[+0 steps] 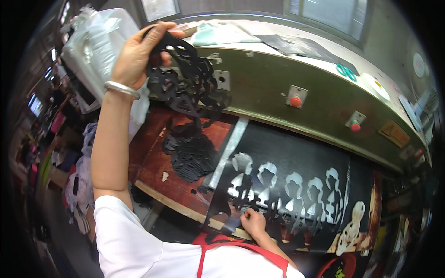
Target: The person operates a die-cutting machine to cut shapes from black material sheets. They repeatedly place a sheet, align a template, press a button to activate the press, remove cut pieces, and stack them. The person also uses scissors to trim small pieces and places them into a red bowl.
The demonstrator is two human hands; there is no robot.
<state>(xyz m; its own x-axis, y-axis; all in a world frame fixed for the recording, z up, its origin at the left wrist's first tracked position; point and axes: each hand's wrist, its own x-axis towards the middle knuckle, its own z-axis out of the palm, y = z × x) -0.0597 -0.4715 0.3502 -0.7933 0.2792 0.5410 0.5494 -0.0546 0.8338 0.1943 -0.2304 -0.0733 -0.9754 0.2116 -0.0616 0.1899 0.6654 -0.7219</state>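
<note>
There's an open lane over the black sheet (296,143), right hand (253,223) up to green panel (259,78), which walls off the far side! Left, dangling black cut-outs (187,67) block the air above the dark pile (192,157); the gap seems slim, though blurred.

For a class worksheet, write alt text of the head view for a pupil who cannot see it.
A person's raised left hand grips a bundle of black, holed material above a pile of black pieces. The right hand is curled near a black sheet showing pale shapes.
</note>
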